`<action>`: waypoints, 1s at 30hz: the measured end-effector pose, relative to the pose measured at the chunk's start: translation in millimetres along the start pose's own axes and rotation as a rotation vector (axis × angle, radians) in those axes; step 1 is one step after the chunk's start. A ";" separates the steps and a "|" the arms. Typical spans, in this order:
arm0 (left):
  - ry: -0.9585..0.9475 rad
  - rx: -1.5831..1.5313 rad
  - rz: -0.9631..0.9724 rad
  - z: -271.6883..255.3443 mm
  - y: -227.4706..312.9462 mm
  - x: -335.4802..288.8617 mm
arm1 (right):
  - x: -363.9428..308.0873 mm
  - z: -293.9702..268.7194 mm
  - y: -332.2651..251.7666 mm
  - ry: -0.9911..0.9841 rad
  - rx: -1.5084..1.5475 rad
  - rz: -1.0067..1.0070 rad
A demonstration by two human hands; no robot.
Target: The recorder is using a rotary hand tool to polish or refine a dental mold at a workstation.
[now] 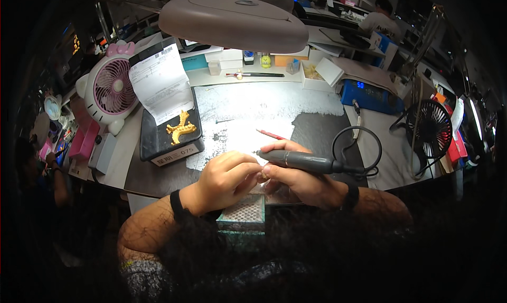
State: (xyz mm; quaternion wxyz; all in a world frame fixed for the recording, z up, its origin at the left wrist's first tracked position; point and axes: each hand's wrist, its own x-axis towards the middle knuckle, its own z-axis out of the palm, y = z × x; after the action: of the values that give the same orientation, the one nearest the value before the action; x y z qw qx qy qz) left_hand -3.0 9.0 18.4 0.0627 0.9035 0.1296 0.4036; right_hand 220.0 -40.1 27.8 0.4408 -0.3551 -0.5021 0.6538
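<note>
My right hand holds a dark grey rotary handpiece, its tip pointing left and its cord trailing right. My left hand is closed, with its fingertips meeting the right thumb over something small that I cannot make out. Below the hands is a perforated block with a greenish edge. Just beyond them a red pen-like stick lies on the worn bench mat. To the left, a black tray contains knobbly golden pieces and a leaning printed sheet.
A large lamp head hangs above the bench. At left stands a pink and white fan; at right are a blue control box, a looped cord and a black fan. Small boxes line the back. Another person sits far off.
</note>
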 end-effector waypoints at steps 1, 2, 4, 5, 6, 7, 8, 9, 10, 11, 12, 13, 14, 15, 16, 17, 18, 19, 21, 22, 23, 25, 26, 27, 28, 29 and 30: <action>-0.005 0.008 -0.012 -0.2 0.2 -0.6 | 0.7 -0.4 0.9 0.000 -0.006 0.008; -0.004 0.009 -0.009 0.2 -0.2 -0.5 | 0.6 -0.7 0.2 0.002 -0.015 0.011; 0.003 -0.005 0.008 1.6 -1.7 -0.7 | -1.3 -1.4 -0.7 0.008 -0.027 0.006; 0.003 -0.005 0.007 1.6 -1.6 -0.7 | -1.6 -1.6 -0.2 0.013 -0.036 0.007; 0.007 0.002 0.007 1.4 -1.2 -0.3 | -2.0 -0.8 -0.7 0.013 -0.036 0.007; 0.010 0.010 0.007 1.2 -0.6 0.4 | -2.7 0.6 -1.9 0.016 -0.014 -0.002; 0.009 0.009 0.006 1.0 0.4 1.3 | -2.9 1.3 -2.2 0.020 0.010 -0.010; 0.013 0.001 -0.006 0.7 1.7 2.6 | -2.5 1.0 -1.5 0.020 0.011 -0.009; 0.017 -0.006 -0.017 0.7 2.2 3.2 | -1.9 0.3 -0.5 0.021 0.012 -0.002; 0.016 -0.005 -0.018 0.9 1.5 2.8 | -1.2 0.2 0.1 0.020 0.012 0.003; 0.022 0.006 -0.009 1.7 0.0 1.9 | -0.6 0.0 0.8 0.018 0.013 0.003; 0.027 0.017 0.001 2.3 -1.2 1.0 | -0.1 -0.1 1.5 0.006 0.006 -0.003; 0.028 0.017 0.003 2.7 -1.8 0.3 | -0.3 -0.1 1.1 -0.003 -0.004 -0.010; 0.034 0.018 0.002 2.8 -2.0 -0.7 | -0.9 0.5 0.7 -0.003 -0.005 -0.011; 0.039 0.020 0.002 2.5 -2.0 -1.1 | -1.8 1.3 0.4 0.001 0.014 -0.005; 0.040 0.020 0.002 2.8 -1.5 -0.7 | -2.2 1.5 0.6 0.006 0.035 0.003; 0.054 0.017 -0.001 2.9 -0.4 0.4 | -1.7 0.5 1.7 0.006 0.034 0.003; 0.069 0.015 -0.004 2.8 0.6 1.3 | -0.6 -1.2 3.7 0.003 0.050 -0.023; 0.076 0.017 0.005 2.2 1.0 2.2 | -0.4 -1.6 4.8 0.001 0.070 -0.045; 0.085 0.020 0.015 2.3 0.9 2.3 | -1.0 -0.4 2.8 -0.005 0.076 -0.054; 0.084 0.021 0.014 2.0 0.5 1.6 | -0.8 0.4 1.5 -0.014 0.083 -0.065; 0.070 0.013 0.005 1.8 -1.1 -1.0 | -0.1 -3.9 5.2 -0.052 0.053 -0.077; 0.073 0.015 0.006 2.0 -1.6 -1.8 | 1.1 -5.9 6.9 -0.091 0.020 -0.091; 0.072 0.000 0.001 2.4 -2.0 -2.8 | 2.5 -7.0 9.5 -0.093 0.018 -0.092; 0.072 -0.015 -0.005 2.3 -2.4 -3.2 | 3.4 -7.7 12.7 -0.103 0.020 -0.112; 0.072 -0.016 -0.006 2.4 -2.4 -3.7 | 3.2 -7.8 15.0 -0.109 0.023 -0.129; 0.072 -0.021 -0.012 2.4 -2.4 -4.2 | 3.0 -6.2 15.1 -0.109 0.024 -0.127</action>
State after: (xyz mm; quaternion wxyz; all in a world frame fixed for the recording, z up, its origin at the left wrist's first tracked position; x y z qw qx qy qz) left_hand -4.3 10.2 13.3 0.0698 0.8870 0.1331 0.4366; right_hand 221.2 -36.7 11.6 0.4577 -0.2812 -0.5391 0.6487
